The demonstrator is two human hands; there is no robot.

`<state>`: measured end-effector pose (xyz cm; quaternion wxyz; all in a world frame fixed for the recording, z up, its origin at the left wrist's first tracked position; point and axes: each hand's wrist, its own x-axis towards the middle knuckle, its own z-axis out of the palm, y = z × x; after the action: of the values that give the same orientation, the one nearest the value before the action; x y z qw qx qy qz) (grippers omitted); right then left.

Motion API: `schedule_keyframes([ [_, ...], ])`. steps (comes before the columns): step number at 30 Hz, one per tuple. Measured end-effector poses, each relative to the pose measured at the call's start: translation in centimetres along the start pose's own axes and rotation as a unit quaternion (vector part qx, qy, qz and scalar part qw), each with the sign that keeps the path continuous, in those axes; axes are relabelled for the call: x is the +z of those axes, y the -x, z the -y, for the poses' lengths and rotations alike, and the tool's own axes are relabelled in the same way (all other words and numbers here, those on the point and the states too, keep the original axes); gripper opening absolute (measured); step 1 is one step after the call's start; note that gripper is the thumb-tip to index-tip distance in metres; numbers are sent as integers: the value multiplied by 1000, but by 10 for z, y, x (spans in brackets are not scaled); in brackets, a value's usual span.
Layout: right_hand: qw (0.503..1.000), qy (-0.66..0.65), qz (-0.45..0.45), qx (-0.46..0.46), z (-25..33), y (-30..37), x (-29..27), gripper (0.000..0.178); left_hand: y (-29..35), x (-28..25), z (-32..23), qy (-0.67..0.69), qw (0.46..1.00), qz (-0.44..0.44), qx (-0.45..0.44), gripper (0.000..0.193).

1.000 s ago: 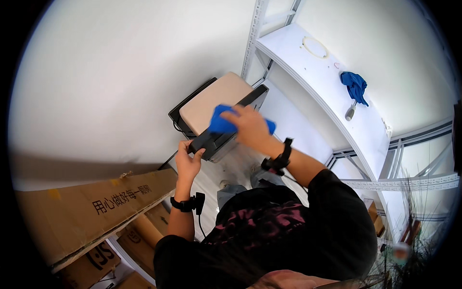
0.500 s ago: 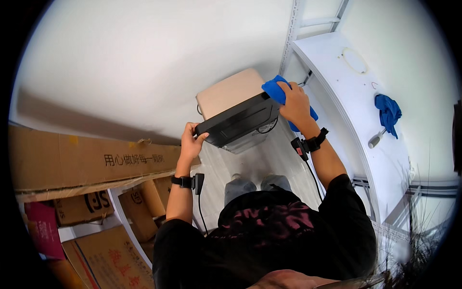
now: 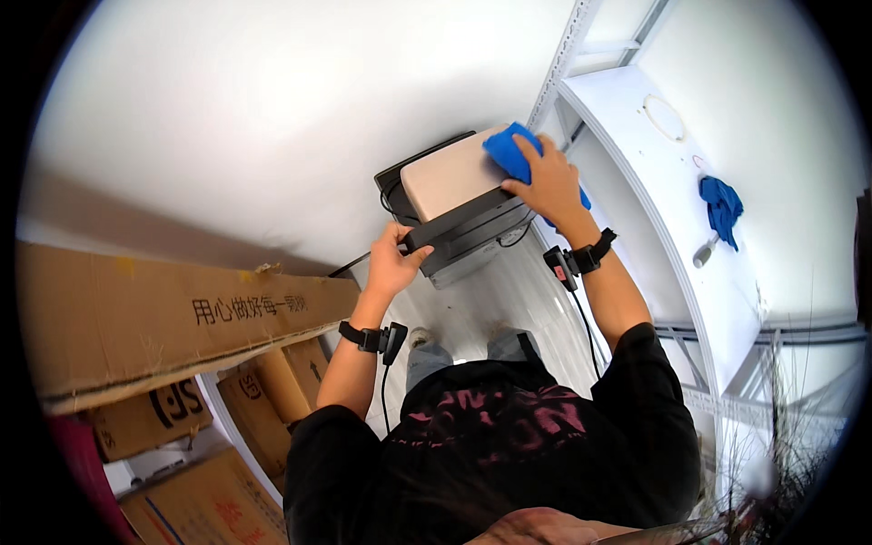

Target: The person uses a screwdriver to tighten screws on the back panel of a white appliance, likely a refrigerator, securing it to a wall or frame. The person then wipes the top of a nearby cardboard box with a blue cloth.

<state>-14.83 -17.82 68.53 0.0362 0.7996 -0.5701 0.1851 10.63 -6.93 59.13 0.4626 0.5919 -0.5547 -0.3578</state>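
Note:
My left hand grips the left end of a flat black rectangular casing, thumb on the near side. At its right end is my right hand, closed on a bright blue cloth, its thumb by the casing's upper edge. Part of the cloth hangs below the wrist. The casing is tilted in front of a beige-topped box, and its narrow edge shows most. Behind that box lies another black object with a cable; most of it is hidden.
A white shelf curves along the right, bearing a crumpled blue cloth, a grey-handled tool and a pale ring. Cardboard boxes fill the left side. A white wall rises ahead, with grey flooring below.
The casing has turned so its broad face shows less. My left hand has shifted right with it. The cloth has moved slightly up and left, and the black object behind the box has come into view.

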Motion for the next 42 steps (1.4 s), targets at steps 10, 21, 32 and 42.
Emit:
schedule_keyframes([
  [10,1000,21,-18,-8,40,14,21,44,-7,-6,14,-46,997,47,44,36],
  [21,998,-33,-1,-56,104,21,32,45,-8,-10,29,-27,997,29,60,34],
  [32,981,129,19,145,77,-20,36,45,-8,-8,24,-46,996,6,81,37],
  [42,996,17,80,25,137,-13,31,42,-8,-13,30,-54,993,-1,102,37],
])
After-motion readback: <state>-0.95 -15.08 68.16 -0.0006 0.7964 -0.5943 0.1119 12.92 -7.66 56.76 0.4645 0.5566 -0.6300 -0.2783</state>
